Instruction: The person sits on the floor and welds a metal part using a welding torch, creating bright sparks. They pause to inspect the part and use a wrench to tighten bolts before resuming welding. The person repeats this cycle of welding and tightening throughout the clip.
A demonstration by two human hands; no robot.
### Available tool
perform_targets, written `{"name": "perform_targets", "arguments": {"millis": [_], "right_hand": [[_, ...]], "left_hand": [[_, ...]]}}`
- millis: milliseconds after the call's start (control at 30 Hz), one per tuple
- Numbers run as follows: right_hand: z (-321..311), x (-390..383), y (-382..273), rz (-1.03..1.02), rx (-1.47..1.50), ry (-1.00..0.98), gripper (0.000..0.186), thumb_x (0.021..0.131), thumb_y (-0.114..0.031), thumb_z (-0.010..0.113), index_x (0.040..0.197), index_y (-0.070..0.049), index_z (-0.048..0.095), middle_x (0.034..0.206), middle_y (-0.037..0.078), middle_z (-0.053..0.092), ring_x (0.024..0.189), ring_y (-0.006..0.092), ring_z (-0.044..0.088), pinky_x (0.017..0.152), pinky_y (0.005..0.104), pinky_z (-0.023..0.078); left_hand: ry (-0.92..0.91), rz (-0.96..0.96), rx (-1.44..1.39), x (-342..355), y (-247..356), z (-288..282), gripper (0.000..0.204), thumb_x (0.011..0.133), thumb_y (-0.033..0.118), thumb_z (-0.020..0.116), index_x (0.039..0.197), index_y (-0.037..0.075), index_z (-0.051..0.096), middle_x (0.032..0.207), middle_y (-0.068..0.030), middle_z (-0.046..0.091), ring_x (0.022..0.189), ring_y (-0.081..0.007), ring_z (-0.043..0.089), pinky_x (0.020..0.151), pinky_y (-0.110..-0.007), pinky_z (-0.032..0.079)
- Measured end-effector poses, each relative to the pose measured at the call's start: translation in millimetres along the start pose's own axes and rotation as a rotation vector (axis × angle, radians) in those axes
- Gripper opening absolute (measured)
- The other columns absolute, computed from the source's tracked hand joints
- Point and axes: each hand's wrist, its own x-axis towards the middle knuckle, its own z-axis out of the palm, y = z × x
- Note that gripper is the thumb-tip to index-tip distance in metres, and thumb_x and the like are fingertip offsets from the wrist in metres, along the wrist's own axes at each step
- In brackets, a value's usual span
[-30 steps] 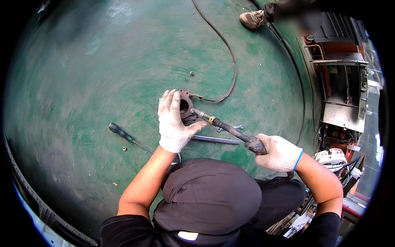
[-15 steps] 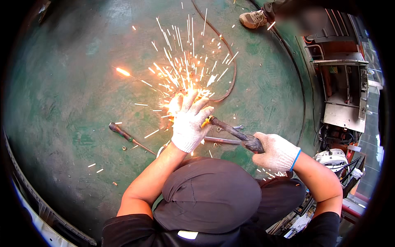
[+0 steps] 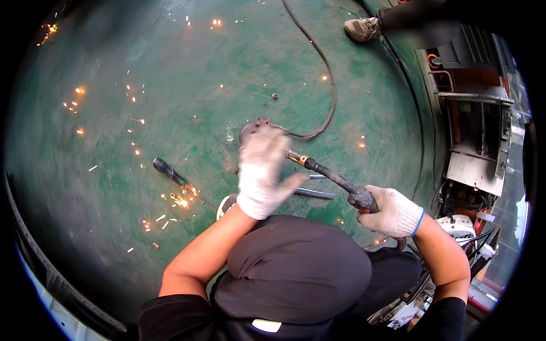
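Observation:
My right hand (image 3: 392, 210), in a white knit glove with a blue cuff edge, is closed around the dark handle of a welding torch (image 3: 331, 175). The torch's brass-coloured neck points left toward my left hand (image 3: 261, 176), and its tip is near that hand's fingers. My left hand, also gloved, is blurred, with its thumb held apart. It covers part of a dark metal piece with small holes (image 3: 253, 129); whether it touches the piece I cannot tell. A shiny metal bar (image 3: 315, 194) lies on the floor below the torch.
A dark-handled screwdriver (image 3: 170, 171) lies on the green floor (image 3: 108, 216) at left, with glowing sparks scattered around. A brown cable (image 3: 331, 79) curves behind the metal piece. Another person's shoe (image 3: 362, 29) is at far right, above a metal cabinet (image 3: 475, 133).
The bright arc and dense spark spray have gone; scattered glowing bits remain. My left hand has shifted slightly, its spread fingers now blurred, and the dark metal piece shows. The torch stays in my right hand.

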Motion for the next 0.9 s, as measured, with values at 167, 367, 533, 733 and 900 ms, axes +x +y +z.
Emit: {"name": "perform_targets", "arguments": {"millis": [167,367,533,733,900], "right_hand": [[10.1,2.8,-0.1,0.059,0.114,-0.022,0.032,0.088,-0.021,0.077,0.114,-0.003,0.071,0.086,0.006,0.068,0.081,0.0153,0.068,0.076,0.036,0.057],[10.9,6.6,-14.2,0.235,0.188,-0.066,0.03,0.091,-0.018,0.081,0.116,-0.004,0.072,0.089,0.002,0.07,0.077,0.0106,0.066,0.071,0.0309,0.058],[14.6,7.1,-17.0,0.218,0.134,-0.005,0.029,0.092,-0.019,0.08,0.114,-0.003,0.072,0.085,0.002,0.068,0.072,0.0098,0.064,0.064,0.0319,0.056],[7.6,-4.4,-42.7,0.321,0.064,0.006,0.029,0.092,-0.023,0.078,0.111,-0.003,0.071,0.08,0.002,0.066,0.064,0.0115,0.061,0.055,0.0332,0.053],[7.6,-1.9,-52.9,0.321,0.06,0.025,0.029,0.091,-0.023,0.078,0.111,-0.003,0.071,0.081,0.002,0.067,0.065,0.0119,0.061,0.055,0.034,0.054]], "left_hand": [[-0.195,0.112,-0.161,16.9,30.1,44.0,0.049,0.08,0.021,0.088,0.122,0.004,0.069,0.099,-0.0127,0.071,0.094,-0.0352,0.07,0.086,-0.05,0.053],[-0.229,0.018,-0.09,16.5,25.9,60.7,0.037,0.097,0.044,0.076,0.082,0.012,0.064,0.075,-0.0089,0.064,0.077,-0.0335,0.067,0.073,-0.048,0.046],[-0.176,-0.016,-0.131,14.4,21.1,63.3,0.039,0.099,0.047,0.074,0.081,0.014,0.063,0.074,-0.0086,0.063,0.075,-0.0327,0.067,0.073,-0.048,0.046],[-0.107,-0.005,-0.15,21.4,23.2,54.1,0.038,0.097,0.045,0.076,0.081,0.015,0.062,0.074,-0.007,0.061,0.074,-0.0309,0.065,0.073,-0.046,0.045],[-0.109,-0.027,-0.168,21.6,19.7,55.6,0.037,0.096,0.044,0.077,0.08,0.014,0.06,0.075,-0.0064,0.059,0.076,-0.0303,0.063,0.074,-0.046,0.045]]}}
